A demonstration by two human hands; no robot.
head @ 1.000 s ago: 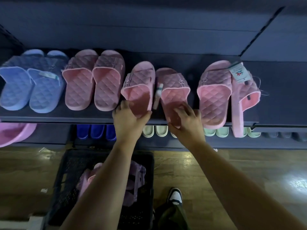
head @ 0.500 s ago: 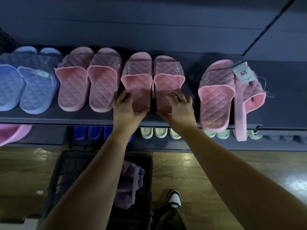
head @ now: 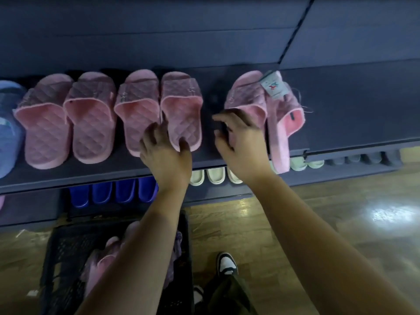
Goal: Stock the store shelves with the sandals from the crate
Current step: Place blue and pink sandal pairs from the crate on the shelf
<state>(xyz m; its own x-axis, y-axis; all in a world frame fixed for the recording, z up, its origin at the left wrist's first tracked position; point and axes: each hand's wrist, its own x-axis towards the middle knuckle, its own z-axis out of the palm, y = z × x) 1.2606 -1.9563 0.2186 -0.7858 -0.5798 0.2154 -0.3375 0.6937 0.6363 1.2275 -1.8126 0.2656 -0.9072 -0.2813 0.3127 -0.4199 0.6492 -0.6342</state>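
Observation:
A pink quilted sandal pair (head: 181,103) lies flat in the middle of the dark shelf (head: 68,176), toes to the back. My left hand (head: 166,155) rests its spread fingertips on the heels of this pair, without gripping. My right hand (head: 238,144) hovers over the gap to the right of the pair, fingers loosely curled and holding nothing. Another pink pair (head: 68,121) lies to the left. At the right, a third pair (head: 247,98) has one sandal tipped on its side and carries a paper tag (head: 272,84). The black crate (head: 63,258) on the floor holds more pink sandals (head: 102,264).
A blue sandal (head: 9,128) sits at the shelf's far left. The lower shelf carries dark blue sandals (head: 102,192), cream sandals (head: 216,176) and green ones (head: 306,164). My shoe (head: 226,266) stands on the wooden floor beside the crate. Bare shelf extends to the right.
The middle pink pair was pushed back and straightened side by side. My right hand has come off it and moved right; my left hand shifted right onto both heels.

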